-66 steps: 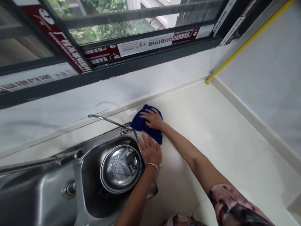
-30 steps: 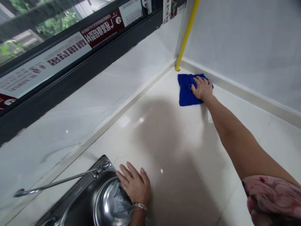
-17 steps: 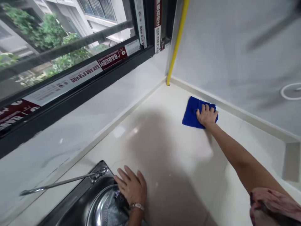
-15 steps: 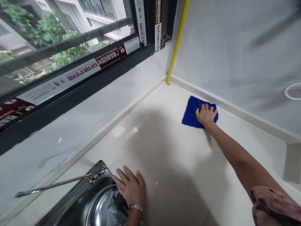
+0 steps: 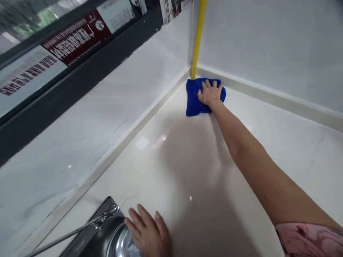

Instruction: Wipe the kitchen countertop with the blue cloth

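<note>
A blue cloth (image 5: 195, 101) lies spread on the glossy white countertop (image 5: 150, 167), in the corner at the foot of the yellow pipe (image 5: 198, 39). My right hand (image 5: 210, 93) presses down on the cloth with its fingers bent and spread, bunching part of it under the palm. At the bottom of the view my left hand (image 5: 150, 230) rests on the counter beside the sink edge, fingers spread and nothing in it.
A steel sink (image 5: 93, 237) with a chrome faucet (image 5: 72, 232) is at the lower left. Above the counter on the left runs a dark window frame (image 5: 80, 84) with printed tape. A low raised edge (image 5: 268, 95) borders the counter along both walls.
My right hand and the blue cloth have moved left and away from me, into the corner by the yellow pipe. The view has shifted, while my left hand stays by the sink.
</note>
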Available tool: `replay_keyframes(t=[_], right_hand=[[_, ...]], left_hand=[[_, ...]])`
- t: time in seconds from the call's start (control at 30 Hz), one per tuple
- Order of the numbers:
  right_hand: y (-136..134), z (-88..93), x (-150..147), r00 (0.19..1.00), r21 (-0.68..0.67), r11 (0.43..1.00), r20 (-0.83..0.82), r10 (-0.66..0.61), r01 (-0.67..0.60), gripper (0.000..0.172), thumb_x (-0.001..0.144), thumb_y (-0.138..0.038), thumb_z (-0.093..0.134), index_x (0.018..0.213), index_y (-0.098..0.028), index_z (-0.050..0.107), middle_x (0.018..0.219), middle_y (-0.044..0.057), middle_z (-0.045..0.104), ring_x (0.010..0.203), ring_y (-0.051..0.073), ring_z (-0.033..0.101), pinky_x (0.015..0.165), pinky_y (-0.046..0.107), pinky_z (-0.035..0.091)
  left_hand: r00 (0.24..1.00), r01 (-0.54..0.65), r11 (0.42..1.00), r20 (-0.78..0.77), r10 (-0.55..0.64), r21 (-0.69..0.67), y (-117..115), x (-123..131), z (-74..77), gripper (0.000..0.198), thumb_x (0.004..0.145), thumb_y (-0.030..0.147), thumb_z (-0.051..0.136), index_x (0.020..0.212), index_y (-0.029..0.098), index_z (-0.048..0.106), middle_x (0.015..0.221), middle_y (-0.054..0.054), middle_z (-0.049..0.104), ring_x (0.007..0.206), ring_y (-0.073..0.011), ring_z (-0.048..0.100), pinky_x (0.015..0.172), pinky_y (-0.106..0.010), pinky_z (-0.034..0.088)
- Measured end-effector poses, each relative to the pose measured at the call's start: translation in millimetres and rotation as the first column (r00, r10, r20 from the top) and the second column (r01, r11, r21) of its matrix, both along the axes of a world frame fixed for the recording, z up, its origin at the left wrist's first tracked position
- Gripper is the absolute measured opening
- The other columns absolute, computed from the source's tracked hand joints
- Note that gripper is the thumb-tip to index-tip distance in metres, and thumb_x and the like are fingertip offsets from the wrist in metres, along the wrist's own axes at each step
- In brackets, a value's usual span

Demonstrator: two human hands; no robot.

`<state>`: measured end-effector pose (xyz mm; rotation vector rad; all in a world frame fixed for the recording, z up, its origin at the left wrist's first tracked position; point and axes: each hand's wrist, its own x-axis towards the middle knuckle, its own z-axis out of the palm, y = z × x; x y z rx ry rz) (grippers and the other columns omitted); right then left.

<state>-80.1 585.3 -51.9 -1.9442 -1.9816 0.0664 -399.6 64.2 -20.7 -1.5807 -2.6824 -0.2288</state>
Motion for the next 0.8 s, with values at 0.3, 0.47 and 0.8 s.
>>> replay_keyframes(t=[0.3,0.47,0.8], right_hand=[[-106.8,26.7,-98.5,0.967,-0.028,0.967,0.01,0.255,-0.255,0.069,0.103,-0.047,0.038,0.161,-0.01,0.041,0.169,0.018,0.036,0.15,0.049,0.026,0.12,0.076,0.013],[-214.8,47.8,-120.2,0.941,-0.083,0.938,-0.002,0.339,-0.338,0.065,0.104,-0.044,0.042,0.161,-0.014,0.043,0.17,0.013,0.036,0.151,0.043,0.027,0.123,0.066,0.016],[-451.4,53.6,-88.0,0.884,-0.115,0.89,0.114,0.454,-0.442,0.063,0.103,-0.043,0.045,0.162,-0.021,0.044,0.17,0.008,0.038,0.153,0.037,0.028,0.124,0.057,0.018]], left_hand=[[1.0,-0.014,1.0,-0.016,0.014,-0.001,5.6,3.7,5.0,0.074,0.105,0.047,0.034,0.159,-0.004,0.04,0.168,-0.033,0.029,0.161,-0.0498,0.013,0.118,-0.073,0.038],[0.999,-0.046,0.998,0.029,0.045,0.035,7.7,7.5,-0.1,0.072,0.104,0.043,0.041,0.161,0.0,0.039,0.169,-0.032,0.028,0.16,-0.0509,0.012,0.118,-0.073,0.037],[0.989,-0.101,0.994,0.114,0.095,0.052,13.2,16.9,2.9,0.068,0.103,0.038,0.044,0.161,0.001,0.041,0.171,-0.029,0.026,0.162,-0.0467,0.011,0.126,-0.064,0.029]])
